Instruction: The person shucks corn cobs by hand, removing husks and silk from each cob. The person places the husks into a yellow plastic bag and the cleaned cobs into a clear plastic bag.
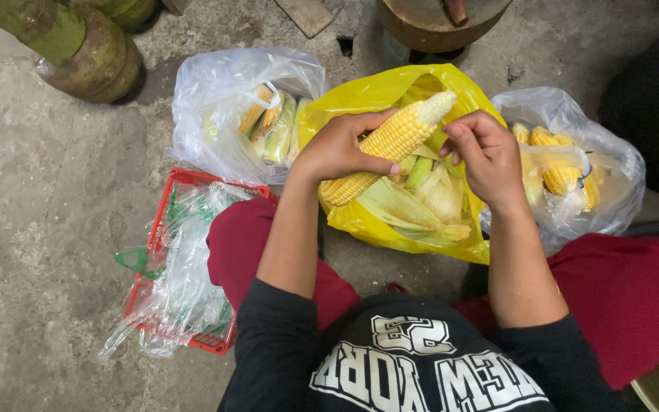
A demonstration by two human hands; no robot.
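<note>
A rough grey concrete floor (47,229) lies under everything; nearest, a red plastic basket (163,229) holds crumpled clear plastic; the left hand (339,149) is curled firmly round one husked corn cob (390,143), held slanting over the open yellow bag (390,229) of pale husks; the right hand (486,152) is loosely bent, fingers near the cob's pale tip, whether touching I cannot tell; two clear bags flank it, the left bag (215,114) with part-husked ears, the right bag (573,206) with bare yellow cobs.

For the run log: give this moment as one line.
left hand grips peeled corn cob | right hand at cob tip | over yellow bag of husks
</note>
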